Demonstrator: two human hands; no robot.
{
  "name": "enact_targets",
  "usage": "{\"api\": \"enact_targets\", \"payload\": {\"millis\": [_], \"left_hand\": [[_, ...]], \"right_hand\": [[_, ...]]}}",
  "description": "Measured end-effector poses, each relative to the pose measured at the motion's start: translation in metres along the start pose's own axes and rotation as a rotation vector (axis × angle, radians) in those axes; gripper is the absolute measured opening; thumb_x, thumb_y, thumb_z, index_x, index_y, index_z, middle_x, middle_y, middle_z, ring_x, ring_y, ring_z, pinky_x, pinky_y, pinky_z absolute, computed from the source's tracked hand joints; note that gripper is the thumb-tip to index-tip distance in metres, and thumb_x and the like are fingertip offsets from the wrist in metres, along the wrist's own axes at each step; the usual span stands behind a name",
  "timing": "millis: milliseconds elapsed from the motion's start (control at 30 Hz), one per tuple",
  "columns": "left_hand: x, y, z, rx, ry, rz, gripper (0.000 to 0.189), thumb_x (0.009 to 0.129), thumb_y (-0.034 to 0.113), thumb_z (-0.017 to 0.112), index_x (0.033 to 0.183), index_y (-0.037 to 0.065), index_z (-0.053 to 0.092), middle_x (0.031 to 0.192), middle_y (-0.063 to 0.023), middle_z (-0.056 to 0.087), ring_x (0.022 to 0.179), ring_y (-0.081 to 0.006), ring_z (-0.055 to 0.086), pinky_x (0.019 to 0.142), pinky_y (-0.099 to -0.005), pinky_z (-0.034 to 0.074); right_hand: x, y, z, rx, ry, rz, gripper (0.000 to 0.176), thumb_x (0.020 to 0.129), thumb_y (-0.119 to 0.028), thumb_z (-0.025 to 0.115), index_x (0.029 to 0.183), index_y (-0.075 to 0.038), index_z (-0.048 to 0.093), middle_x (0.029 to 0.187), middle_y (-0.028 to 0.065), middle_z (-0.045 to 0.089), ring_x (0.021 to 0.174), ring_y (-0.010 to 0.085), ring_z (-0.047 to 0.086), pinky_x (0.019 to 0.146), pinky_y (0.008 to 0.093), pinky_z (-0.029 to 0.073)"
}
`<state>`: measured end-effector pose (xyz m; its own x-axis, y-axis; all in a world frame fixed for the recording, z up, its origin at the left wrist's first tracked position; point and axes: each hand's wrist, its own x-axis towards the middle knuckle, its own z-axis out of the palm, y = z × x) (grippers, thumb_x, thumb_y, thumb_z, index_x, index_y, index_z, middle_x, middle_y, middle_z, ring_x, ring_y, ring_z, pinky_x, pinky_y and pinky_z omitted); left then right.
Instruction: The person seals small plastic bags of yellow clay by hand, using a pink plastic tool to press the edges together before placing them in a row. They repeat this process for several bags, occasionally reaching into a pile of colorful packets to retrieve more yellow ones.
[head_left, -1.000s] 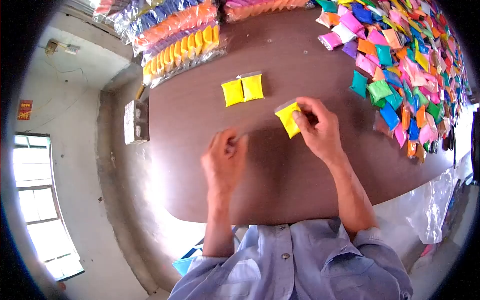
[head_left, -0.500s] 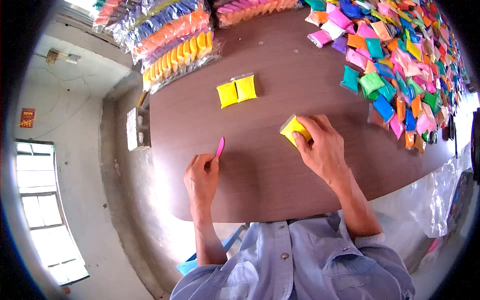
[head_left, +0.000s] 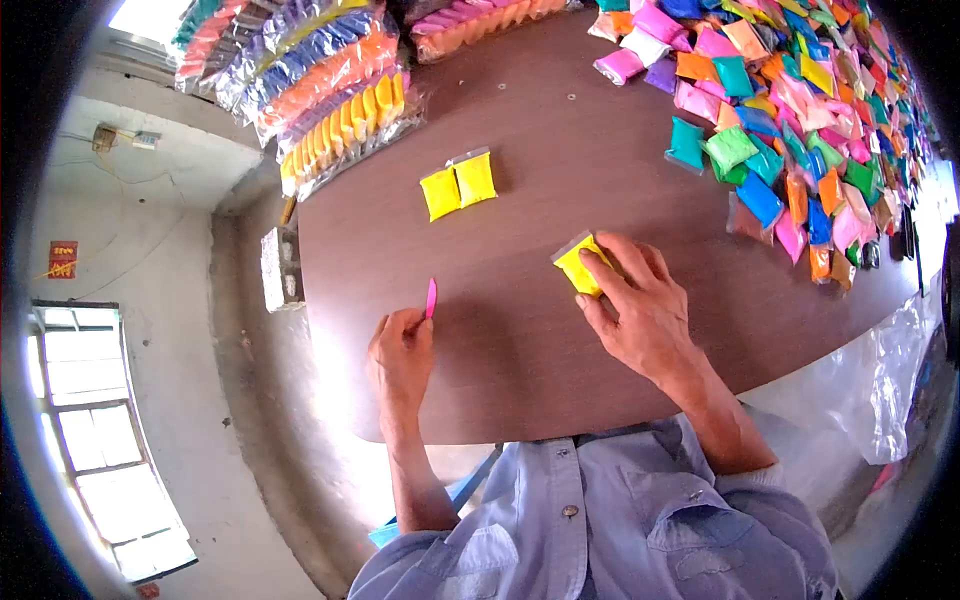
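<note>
My left hand (head_left: 402,355) is closed near the front left of the table, pinching a small flat pink plastic tool (head_left: 431,298) with a rounded tip that points away from me. To the right, my right hand (head_left: 645,315) has its fingers on a small yellow packet (head_left: 578,268) with a clear sealed edge, the index finger across it and the thumb by its near side. Farther back, two more yellow packets (head_left: 440,194) lie side by side, touching, on the brown table (head_left: 510,250).
A large heap of small colourful packets (head_left: 790,130) covers the table's right side. At the back left lie clear bags (head_left: 345,125) of packets in rows. Clear plastic sheeting (head_left: 890,390) hangs beyond the right edge. A window (head_left: 100,430) is at the left.
The view has shifted slightly. On the yellow packet, my right index finger now stretches over the top and the thumb has moved down to the near edge. My left hand keeps the pink tool.
</note>
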<state>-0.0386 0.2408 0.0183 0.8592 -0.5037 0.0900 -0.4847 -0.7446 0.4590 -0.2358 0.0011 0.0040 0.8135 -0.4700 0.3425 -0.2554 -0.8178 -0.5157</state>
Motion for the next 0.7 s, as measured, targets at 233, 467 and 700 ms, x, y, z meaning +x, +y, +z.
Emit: {"api": "enact_targets", "payload": {"millis": [233, 467, 700], "left_hand": [[0.007, -0.001, -0.006, -0.01, -0.079, -0.002, 0.01, 0.092, 0.008, 0.073, 0.098, 0.001, 0.074, 0.09, -0.0097, 0.072, 0.077, -0.0174, 0.068, 0.071, -0.034, 0.055], [0.01, 0.003, -0.009, -0.058, -0.163, -0.061, 0.009, 0.091, 0.009, 0.073, 0.096, 0.001, 0.072, 0.088, -0.01, 0.071, 0.075, -0.0158, 0.066, 0.069, -0.0328, 0.054], [0.001, 0.008, 0.004, 0.192, -0.102, 0.171, 0.012, 0.091, 0.003, 0.069, 0.098, 0.003, 0.06, 0.091, -0.0144, 0.066, 0.076, -0.0295, 0.068, 0.069, -0.0415, 0.054]], "right_hand": [[0.004, 0.004, 0.002, -0.024, -0.12, -0.054, 0.05, 0.086, -0.029, 0.079, 0.127, -0.005, 0.061, 0.136, 0.0079, 0.054, 0.123, 0.0286, 0.056, 0.085, 0.0424, 0.061], [-0.002, 0.011, 0.005, -0.004, -0.117, -0.067, 0.053, 0.084, -0.031, 0.081, 0.128, -0.008, 0.061, 0.137, 0.008, 0.052, 0.129, 0.0265, 0.051, 0.085, 0.0418, 0.061], [-0.002, 0.012, 0.003, 0.025, -0.065, -0.068, 0.057, 0.078, -0.027, 0.084, 0.127, -0.008, 0.061, 0.134, 0.0082, 0.053, 0.125, 0.0273, 0.055, 0.085, 0.0403, 0.06]]}}
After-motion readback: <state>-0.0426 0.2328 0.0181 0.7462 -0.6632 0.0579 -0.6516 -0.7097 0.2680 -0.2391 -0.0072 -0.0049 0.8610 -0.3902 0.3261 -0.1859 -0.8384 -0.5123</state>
